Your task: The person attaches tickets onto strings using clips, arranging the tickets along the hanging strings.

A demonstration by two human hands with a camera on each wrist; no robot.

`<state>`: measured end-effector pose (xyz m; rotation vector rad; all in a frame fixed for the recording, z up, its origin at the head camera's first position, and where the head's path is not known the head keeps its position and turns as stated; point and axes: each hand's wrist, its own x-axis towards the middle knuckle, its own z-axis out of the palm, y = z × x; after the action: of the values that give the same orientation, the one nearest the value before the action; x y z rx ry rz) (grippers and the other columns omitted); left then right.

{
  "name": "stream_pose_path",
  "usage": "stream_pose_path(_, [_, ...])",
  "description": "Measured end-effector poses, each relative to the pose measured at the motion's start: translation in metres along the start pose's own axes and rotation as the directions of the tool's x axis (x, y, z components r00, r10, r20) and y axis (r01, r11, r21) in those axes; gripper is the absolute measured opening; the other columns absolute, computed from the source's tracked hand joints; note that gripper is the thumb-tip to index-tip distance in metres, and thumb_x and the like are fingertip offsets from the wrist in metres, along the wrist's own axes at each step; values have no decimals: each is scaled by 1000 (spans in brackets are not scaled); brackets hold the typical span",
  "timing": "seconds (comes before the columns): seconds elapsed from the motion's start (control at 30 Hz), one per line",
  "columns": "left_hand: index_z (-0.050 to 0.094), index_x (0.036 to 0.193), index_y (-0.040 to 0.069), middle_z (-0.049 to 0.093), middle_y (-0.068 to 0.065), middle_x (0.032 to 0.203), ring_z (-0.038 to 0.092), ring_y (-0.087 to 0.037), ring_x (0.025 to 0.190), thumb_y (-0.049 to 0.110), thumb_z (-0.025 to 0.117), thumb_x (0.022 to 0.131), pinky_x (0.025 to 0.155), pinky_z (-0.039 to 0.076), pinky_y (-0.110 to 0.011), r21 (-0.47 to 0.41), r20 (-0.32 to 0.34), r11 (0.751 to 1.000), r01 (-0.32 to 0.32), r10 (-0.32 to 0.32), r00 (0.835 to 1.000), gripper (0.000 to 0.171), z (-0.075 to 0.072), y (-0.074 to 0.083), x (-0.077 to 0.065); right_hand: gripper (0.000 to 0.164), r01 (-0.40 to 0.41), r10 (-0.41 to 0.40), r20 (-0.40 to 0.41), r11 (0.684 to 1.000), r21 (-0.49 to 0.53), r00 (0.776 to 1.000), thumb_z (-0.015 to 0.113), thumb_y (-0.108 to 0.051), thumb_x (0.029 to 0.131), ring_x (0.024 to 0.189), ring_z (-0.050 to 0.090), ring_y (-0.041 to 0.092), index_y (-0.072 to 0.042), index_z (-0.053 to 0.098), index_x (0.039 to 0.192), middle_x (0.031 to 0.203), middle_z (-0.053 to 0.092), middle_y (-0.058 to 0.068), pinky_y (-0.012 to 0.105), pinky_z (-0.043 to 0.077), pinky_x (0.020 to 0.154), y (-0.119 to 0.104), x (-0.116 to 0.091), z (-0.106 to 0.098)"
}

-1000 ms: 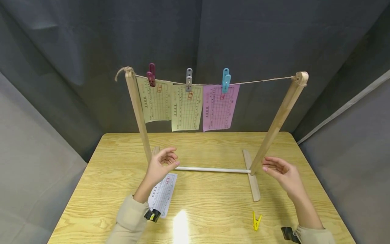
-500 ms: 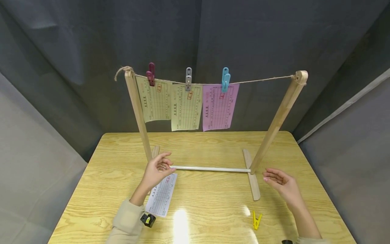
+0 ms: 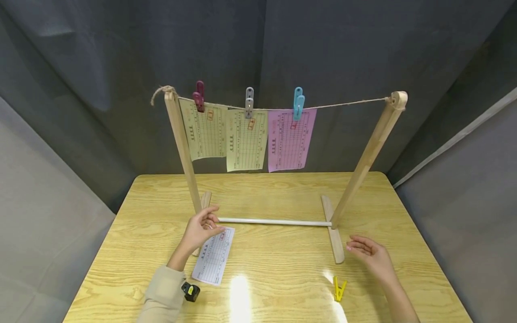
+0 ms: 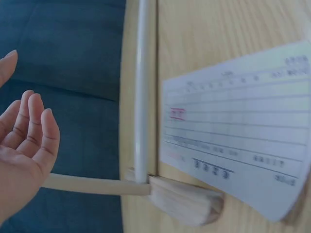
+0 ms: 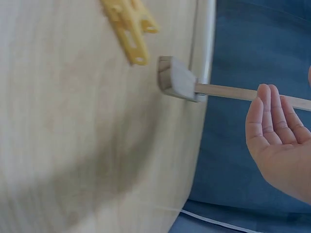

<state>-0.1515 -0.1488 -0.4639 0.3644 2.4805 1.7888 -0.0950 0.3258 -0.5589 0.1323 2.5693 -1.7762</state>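
My left hand hovers over the upper left part of a white printed form lying on the table, its fingers loosely bent around nothing. In the left wrist view the form lies apart from that hand. To the right, my right hand hangs in the air, fingers relaxed and holding nothing. A yellow clothespin lies on the table to its lower left. Two yellow forms and a pink form hang from a string, held by a maroon clothespin, a grey clothespin and a blue clothespin.
The string is tied between a left wooden post and a right wooden post. A white rod joins their wooden feet low over the table. Dark curtains stand behind.
My left hand has moved down and left, uncovering more of the white form. The right hand has come down toward the near edge. The hanging forms and the yellow clothespin stay in place.
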Motion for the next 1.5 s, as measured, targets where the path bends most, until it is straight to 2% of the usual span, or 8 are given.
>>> stream_pose_path(0.17, [52,119,-7,47,-6,77,44,-14,64,-4,75,68,56,39,-18,60,-27,997,40,-38,999,56,0,-31,5,53,-99,100,7,994,-43,995,64,-23,86,87,60,10,9,46,124,104,59,19,23,50,74,-54,-26,12])
stream_pose_path(0.27, [56,116,-4,46,-7,74,41,-11,61,1,77,67,53,37,-18,86,-45,994,64,-61,997,54,-1,-54,9,57,-150,151,8,984,-98,988,65,-28,85,87,60,17,7,46,125,101,60,14,27,50,74,-49,-28,15])
stream_pose_path(0.4, [57,116,-3,45,-9,70,38,-11,57,2,77,68,51,33,-19,127,-42,988,90,-85,996,52,-3,-65,10,58,-199,200,-11,967,-157,980,66,-30,84,83,60,17,8,47,125,96,62,11,25,49,70,-43,-30,19])
stream_pose_path(0.63, [52,123,-2,44,-3,57,36,-9,48,4,76,70,43,30,-18,201,-3,965,171,-173,985,59,-6,-78,9,56,-217,218,-16,953,-210,976,67,-29,82,70,55,10,9,51,120,86,62,7,23,47,61,-29,-35,26])
stream_pose_path(0.93, [49,127,0,43,1,46,34,-9,37,10,77,70,35,28,-21,271,-12,922,275,-283,959,65,-3,-94,11,59,-256,250,-64,902,-348,966,70,-38,77,64,51,13,8,55,111,79,60,6,25,44,54,-18,-45,31])
stream_pose_path(1.2, [44,130,-3,37,3,40,32,-8,30,13,77,71,33,29,-21,285,-21,913,292,-298,954,69,-1,-103,12,64,-266,275,-37,878,-399,961,69,-42,77,64,52,16,14,54,103,75,60,6,26,44,54,-13,-51,38])
stream_pose_path(1.4, [41,131,-6,50,-7,46,34,-8,31,13,76,72,33,32,-21,298,-23,903,308,-316,949,71,1,-108,13,66,-250,252,-57,862,-441,966,70,-44,74,56,47,16,15,54,99,67,55,6,26,43,51,-9,-52,44])
stream_pose_path(1.5, [41,131,-7,60,-14,59,34,-8,32,14,76,72,33,33,-21,310,-38,899,310,-314,949,71,1,-110,13,65,-235,237,-57,845,-481,970,71,-46,73,54,47,15,13,56,95,65,54,5,26,43,50,-9,-51,47])
